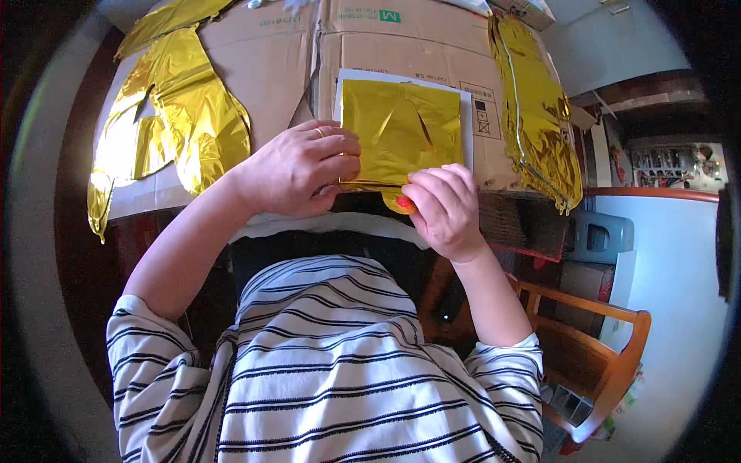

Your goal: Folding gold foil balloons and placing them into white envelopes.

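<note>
A flat, folded piece of gold foil (400,116) lies on a white card (468,127), whose edges show at the top and right. At the foil's lower left edge is my left hand (289,166), fingers bent and pinching the foil, a ring on one finger. My right hand (448,204) closes on the foil's lower right edge, where a loose gold flap hangs over the table's front edge. A small red spot (404,202) shows at my right fingertips; I cannot tell what it is.
Under the work lies cardboard (262,54) with a seam down its middle. A crumpled gold foil shape (193,108) lies to the left, and another foil piece (536,116) drapes over the right edge. A wooden chair (610,355) and a blue-grey stool (600,235) stand at right.
</note>
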### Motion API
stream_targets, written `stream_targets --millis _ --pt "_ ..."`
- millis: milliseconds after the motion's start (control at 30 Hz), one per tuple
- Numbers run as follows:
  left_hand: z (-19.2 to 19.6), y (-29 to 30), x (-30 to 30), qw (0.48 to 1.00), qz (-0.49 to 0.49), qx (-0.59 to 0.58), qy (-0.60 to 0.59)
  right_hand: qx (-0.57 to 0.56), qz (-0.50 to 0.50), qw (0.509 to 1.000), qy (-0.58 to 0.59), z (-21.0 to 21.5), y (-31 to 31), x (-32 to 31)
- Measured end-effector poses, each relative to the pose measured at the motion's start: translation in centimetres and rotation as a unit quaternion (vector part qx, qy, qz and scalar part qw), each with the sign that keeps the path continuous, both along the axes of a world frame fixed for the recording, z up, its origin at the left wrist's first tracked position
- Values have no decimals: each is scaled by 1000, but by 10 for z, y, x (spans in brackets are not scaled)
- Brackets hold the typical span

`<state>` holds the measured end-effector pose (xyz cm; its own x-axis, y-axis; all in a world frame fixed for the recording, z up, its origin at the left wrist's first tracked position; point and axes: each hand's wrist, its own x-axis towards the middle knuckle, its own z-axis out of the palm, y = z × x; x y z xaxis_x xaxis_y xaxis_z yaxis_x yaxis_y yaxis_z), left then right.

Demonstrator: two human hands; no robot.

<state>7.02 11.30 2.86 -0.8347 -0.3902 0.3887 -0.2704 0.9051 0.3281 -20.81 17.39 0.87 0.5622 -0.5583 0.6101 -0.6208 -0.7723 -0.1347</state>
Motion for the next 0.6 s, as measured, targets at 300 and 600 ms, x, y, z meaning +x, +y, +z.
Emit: stream_targets --millis 300,600 --pt "8 1 -2 1000 29 4 8 3 9 1000 5 -5 3 1" --pt "7 -6 -7 998 -5 -59 10 26 12 1000 5 -3 3 0"
